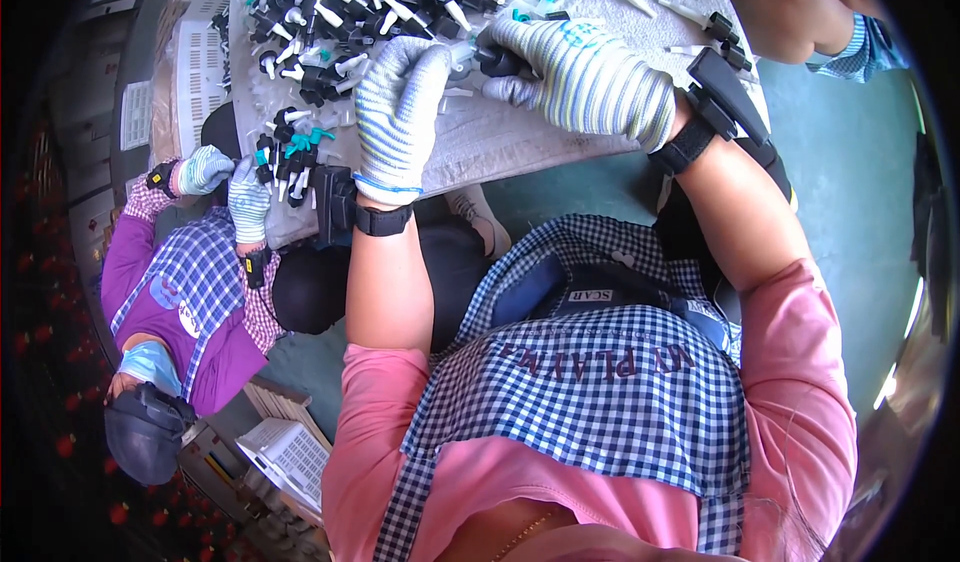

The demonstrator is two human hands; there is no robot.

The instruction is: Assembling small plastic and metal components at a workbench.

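Head view: black part set between two gloved hands, closer to the right

The work table with its pale, wrinkled cover [500, 150] fills the upper middle of the frame. On it, at the top and left of centre, lies a heap of black, white and teal plastic pump-like parts [400, 7]. Below the heap's right side is the right hand in a white-and-blue striped knit glove [600, 82], thumb and fingers pinching a short black plastic part [503, 63] from opposite sides. The left hand in a matching striped glove [398, 112] stands upright to the left, fingers curled toward its thumb; I cannot tell whether it grips anything. The black part lies left of the right palm, its long axis apparently running sideways toward the left fingertips. Smallest, a translucent plastic piece [461, 55] sits in the gap between them.
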